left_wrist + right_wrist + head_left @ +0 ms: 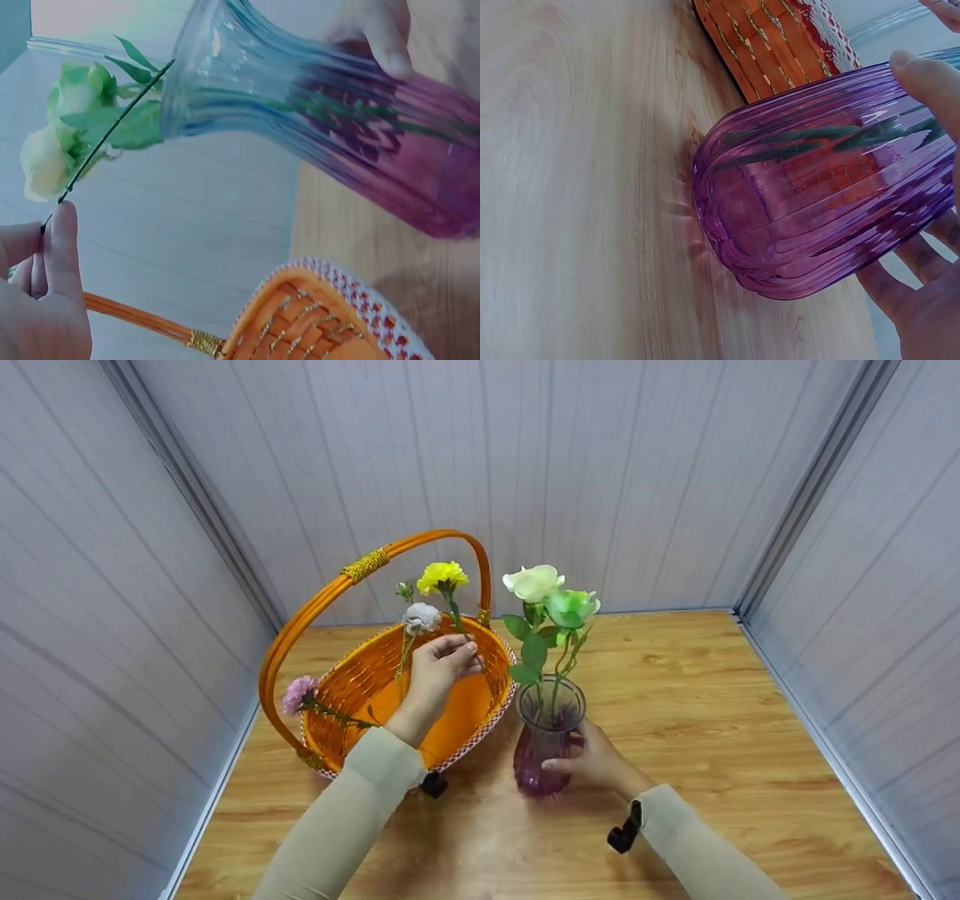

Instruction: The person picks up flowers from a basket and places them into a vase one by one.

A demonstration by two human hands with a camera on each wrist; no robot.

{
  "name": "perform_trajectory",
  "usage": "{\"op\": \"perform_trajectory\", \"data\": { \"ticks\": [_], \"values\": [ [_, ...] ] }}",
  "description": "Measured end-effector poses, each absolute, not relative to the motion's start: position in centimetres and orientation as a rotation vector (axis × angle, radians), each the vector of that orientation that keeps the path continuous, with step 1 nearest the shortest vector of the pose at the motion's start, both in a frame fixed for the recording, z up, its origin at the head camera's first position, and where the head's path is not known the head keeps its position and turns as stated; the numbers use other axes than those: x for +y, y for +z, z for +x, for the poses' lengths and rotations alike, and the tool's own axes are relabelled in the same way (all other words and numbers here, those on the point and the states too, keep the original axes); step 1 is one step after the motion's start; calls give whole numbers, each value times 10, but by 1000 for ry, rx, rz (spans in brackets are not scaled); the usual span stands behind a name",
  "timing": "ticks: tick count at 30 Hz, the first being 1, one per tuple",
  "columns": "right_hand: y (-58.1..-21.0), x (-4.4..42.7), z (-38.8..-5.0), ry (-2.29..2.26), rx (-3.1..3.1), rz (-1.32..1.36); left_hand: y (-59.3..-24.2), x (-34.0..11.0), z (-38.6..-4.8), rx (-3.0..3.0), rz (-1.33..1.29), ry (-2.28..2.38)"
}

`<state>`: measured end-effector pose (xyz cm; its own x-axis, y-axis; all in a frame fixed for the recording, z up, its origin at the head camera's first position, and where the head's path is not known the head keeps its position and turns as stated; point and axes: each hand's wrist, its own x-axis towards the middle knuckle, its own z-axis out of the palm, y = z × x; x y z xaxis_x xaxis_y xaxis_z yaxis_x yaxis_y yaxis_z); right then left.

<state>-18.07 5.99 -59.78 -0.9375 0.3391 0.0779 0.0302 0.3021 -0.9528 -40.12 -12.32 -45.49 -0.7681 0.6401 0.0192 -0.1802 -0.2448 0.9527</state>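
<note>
Between thumb and fingers my left hand [442, 667] pinches the thin stem of a yellow carnation [442, 577], held over the basket. In the left wrist view the free end of that stem [120, 120] reaches up by the vase's rim. My right hand [596, 757] grips the side of a ribbed glass vase [541, 769], clear at the top and purple below, which stands upright on the table. A white rose [534, 583] and a green-tinged rose [571, 608] stand in it. Their stem ends show through the glass in the right wrist view.
Left of the vase sits an orange woven basket [457, 727] with a tall arched handle [300, 622]. A white carnation [421, 618] and a pink carnation [300, 694] lean in it. Pale panel walls [517, 472] enclose the wooden table [675, 697].
</note>
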Motion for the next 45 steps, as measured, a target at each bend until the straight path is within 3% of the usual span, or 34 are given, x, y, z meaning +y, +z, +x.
{"op": "perform_trajectory", "data": {
  "ticks": [17, 45],
  "values": [
    [-597, 59, -180, 1660, -2302, -331, -450, -110, -381, 1479, 604, 2125],
    [-598, 59, -181, 1673, -2314, -351, -445, -107, -354, 1791, 1146, 1956]
  ]
}}
